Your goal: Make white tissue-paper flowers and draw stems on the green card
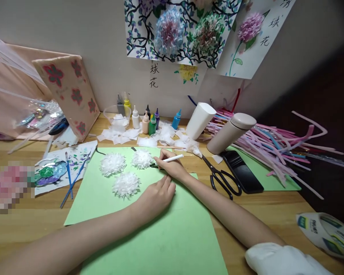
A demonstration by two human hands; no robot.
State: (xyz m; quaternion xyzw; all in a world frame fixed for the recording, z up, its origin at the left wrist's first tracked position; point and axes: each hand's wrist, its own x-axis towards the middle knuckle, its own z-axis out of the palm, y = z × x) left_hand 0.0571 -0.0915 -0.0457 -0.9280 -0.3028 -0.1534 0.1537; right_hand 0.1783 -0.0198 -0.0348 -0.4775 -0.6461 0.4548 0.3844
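My right hand (172,164) is closed around a white marker pen (174,157), whose tip end points at a dark mark beside the upper right flower. My left hand (157,194) rests on the green sheet of paper (166,236), palm down, fingers stretched toward my right wrist. Three fluffy white paper flowers sit on the sheet: one at the upper left (112,164), one close to the pen (142,158), and a lower one (126,185) near my left hand. Short dark strokes show at the sheet's upper edge.
Black scissors (225,179) and a phone (243,172) lie right of the sheet. Behind stand paint bottles (152,125), a cup (117,116), a tumbler (231,132) and scattered white scraps. Paintbrushes (71,185) lie left; pipe cleaners (266,149) and a tape roll (326,235) right.
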